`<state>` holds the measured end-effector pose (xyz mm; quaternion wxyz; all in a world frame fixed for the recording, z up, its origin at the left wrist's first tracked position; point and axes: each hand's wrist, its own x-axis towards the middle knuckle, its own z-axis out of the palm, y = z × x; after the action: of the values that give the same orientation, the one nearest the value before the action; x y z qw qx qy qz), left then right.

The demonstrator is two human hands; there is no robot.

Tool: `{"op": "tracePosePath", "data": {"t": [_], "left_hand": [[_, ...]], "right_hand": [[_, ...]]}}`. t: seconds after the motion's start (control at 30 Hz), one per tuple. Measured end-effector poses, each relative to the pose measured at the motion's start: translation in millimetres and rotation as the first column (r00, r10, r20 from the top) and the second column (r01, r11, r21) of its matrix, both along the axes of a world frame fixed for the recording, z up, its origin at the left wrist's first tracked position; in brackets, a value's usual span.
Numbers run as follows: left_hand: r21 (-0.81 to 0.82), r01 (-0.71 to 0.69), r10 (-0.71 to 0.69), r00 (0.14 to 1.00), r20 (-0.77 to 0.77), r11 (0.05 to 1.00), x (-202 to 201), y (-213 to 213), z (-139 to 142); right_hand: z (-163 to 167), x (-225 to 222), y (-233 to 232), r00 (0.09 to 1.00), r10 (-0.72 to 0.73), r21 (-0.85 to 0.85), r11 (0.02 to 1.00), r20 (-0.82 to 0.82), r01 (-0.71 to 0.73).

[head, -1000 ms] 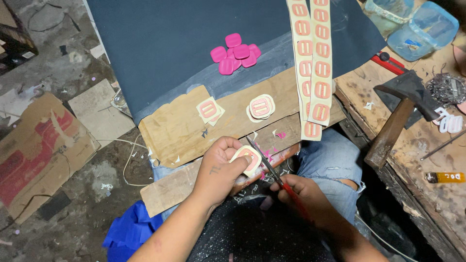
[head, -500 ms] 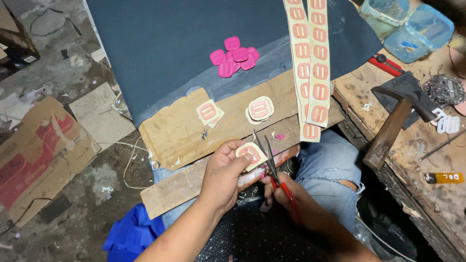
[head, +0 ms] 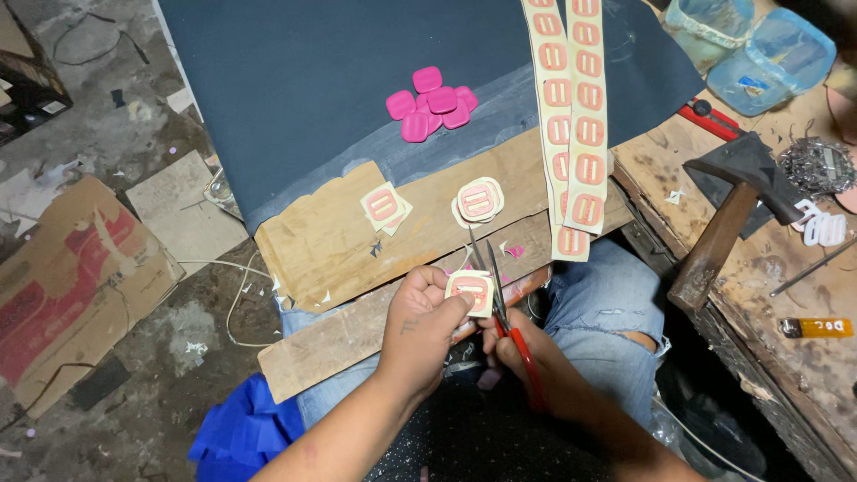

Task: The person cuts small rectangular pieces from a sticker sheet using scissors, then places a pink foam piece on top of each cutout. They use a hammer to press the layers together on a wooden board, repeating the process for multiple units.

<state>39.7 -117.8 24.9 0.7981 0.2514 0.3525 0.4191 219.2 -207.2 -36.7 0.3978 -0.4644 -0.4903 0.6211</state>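
we hold a small cream patch (head: 470, 292) with a pink rounded-square mark pinched between the thumb and fingers of our left hand (head: 427, 323), just below the near edge of the wooden board (head: 339, 241) that lies across our lap. our right hand (head: 527, 361) is closed around the red handles of the scissors (head: 496, 290), whose blades stand slightly apart, pointing up toward the board, with the patch's right edge right against them. on the board itself, above our left hand, lies one trimmed patch (head: 385, 206), and to its right, also on the board, sits a small stack of trimmed patches (head: 478, 200). two long cream strips (head: 571, 116) printed with the same pink marks hang down over the board's right end, their lower tips reaching past its near edge. beyond the board's far edge spreads a dark blue sheet (head: 295, 80), and on it rests a cluster of pink plastic pieces (head: 430, 102). to the right of the board stands a rough wooden bench (head: 777, 303) with a hammer (head: 728, 214) lying on it, its head away from us. left of the board, flattened cardboard (head: 71, 286) lies on the floor, and below the board's left end we see a crumpled blue cloth (head: 241, 428).
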Motion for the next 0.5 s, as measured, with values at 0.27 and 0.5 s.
{"op": "tracePosePath", "data": {"t": [0.27,0.5], "left_hand": [[-0.054,0.009,-0.016,0.993,-0.119,0.999,-4.0,6.8,-2.4],[0.045,0.078,-0.070,0.985,-0.157,0.996,-11.4,16.9,-5.2]], "right_hand": [[-12.6,2.4,-7.2,0.980,-0.134,-0.279,0.956,-0.145,0.090],[-9.8,12.2,-10.4,0.947,-0.202,-0.475,0.878,-0.248,0.063]]}}
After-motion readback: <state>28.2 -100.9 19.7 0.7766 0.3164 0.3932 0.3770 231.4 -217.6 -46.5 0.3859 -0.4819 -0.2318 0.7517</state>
